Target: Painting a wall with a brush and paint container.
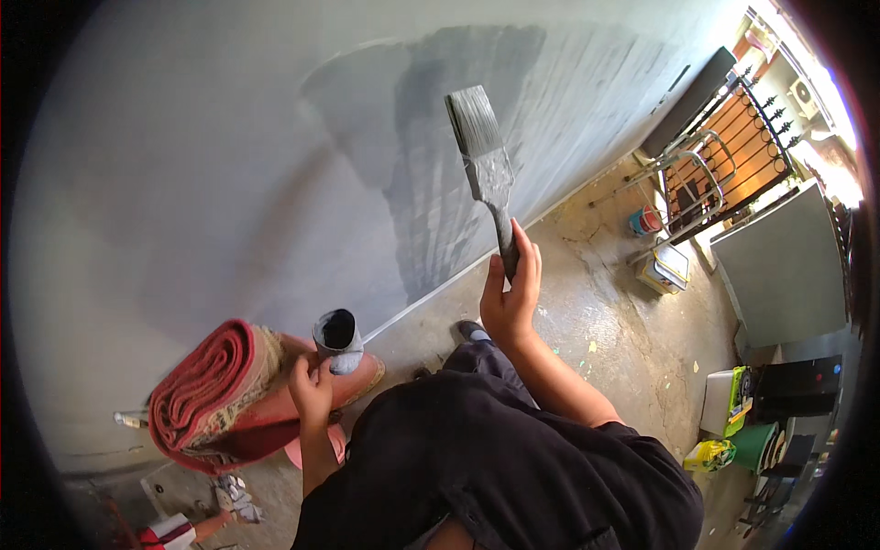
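Grey wall (183, 156) fills most of upper left, darker streaky patch (440, 69) across it. Concrete floor (610, 293) runs along wall's foot. Black metal gate (766, 170) at far right. Rolled red carpet (203, 390) near wall, lower left. Grey-coated paintbrush (489, 165) in front of dark patch, bristles pointing away from person; cannot tell whether they touch wall. Grey-smeared cup (343, 359), dark inside, overlaps carpet in view. Right hand (515, 301): grip narrow, holding paintbrush by handle. Left hand (311, 390): grip closed on cup's lower part.

Blown-out glare at upper right
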`<move>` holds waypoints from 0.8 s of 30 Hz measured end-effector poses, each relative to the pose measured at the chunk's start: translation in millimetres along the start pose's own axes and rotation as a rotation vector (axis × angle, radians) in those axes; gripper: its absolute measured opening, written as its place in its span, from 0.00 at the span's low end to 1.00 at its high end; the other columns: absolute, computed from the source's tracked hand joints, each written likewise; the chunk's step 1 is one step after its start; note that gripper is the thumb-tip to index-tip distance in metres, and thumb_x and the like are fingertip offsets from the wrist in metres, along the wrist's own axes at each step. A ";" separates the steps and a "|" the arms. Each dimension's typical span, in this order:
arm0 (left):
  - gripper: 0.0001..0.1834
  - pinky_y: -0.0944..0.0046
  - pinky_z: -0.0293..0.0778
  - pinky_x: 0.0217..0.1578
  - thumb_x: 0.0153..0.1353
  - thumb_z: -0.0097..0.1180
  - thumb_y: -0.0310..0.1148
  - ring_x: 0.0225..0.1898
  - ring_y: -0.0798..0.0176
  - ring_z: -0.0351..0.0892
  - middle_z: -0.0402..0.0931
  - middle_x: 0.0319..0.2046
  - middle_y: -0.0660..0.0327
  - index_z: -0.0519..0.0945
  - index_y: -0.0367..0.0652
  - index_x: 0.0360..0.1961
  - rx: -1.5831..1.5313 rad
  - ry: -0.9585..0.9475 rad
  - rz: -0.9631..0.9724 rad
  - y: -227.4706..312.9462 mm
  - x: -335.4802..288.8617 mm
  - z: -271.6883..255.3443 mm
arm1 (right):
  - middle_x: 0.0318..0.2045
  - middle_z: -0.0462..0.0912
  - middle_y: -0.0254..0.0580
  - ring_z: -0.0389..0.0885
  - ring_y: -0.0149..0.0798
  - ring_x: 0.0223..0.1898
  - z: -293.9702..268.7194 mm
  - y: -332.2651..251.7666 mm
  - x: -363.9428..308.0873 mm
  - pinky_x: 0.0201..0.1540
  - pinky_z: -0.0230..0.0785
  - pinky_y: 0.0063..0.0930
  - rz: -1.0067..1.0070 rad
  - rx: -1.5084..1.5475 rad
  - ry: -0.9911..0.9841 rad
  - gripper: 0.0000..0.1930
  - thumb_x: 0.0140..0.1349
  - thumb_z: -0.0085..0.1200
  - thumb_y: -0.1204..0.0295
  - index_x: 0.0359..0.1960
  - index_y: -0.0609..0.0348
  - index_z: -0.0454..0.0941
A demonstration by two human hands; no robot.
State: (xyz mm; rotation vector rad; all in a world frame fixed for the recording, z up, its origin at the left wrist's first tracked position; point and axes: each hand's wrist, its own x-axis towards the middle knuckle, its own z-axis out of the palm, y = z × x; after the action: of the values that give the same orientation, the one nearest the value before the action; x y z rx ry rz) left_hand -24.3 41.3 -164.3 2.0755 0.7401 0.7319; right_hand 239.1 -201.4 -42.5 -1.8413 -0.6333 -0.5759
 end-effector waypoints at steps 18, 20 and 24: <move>0.17 0.47 0.71 0.32 0.49 0.71 0.34 0.29 0.43 0.77 0.75 0.23 0.49 0.73 0.39 0.26 0.405 -0.412 -0.070 -158.3 14.3 231.7 | 0.30 0.74 0.36 0.71 0.27 0.30 -66.1 98.4 87.8 0.35 0.67 0.22 0.198 0.135 0.026 0.15 0.70 0.51 0.76 0.56 0.67 0.71; 0.17 0.47 0.72 0.32 0.49 0.71 0.35 0.29 0.43 0.77 0.75 0.23 0.49 0.74 0.39 0.26 0.387 -0.434 -0.060 -144.9 25.5 261.2 | 0.30 0.75 0.35 0.72 0.26 0.30 -72.2 107.3 104.4 0.35 0.67 0.21 0.053 0.151 0.035 0.14 0.70 0.52 0.76 0.54 0.68 0.73; 0.16 0.47 0.72 0.32 0.49 0.72 0.35 0.29 0.43 0.78 0.75 0.23 0.49 0.74 0.39 0.26 0.377 -0.437 -0.081 -113.9 38.6 297.1 | 0.31 0.81 0.40 0.79 0.32 0.30 -86.3 112.9 131.5 0.36 0.73 0.27 0.214 0.407 -0.224 0.13 0.67 0.56 0.77 0.52 0.64 0.78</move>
State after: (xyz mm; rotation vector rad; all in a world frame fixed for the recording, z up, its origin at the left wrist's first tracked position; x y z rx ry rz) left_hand 183.1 -16.9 -401.8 2.4108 0.7432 0.0795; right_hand 403.8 -296.5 -5.9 -1.5699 -0.6369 -0.0874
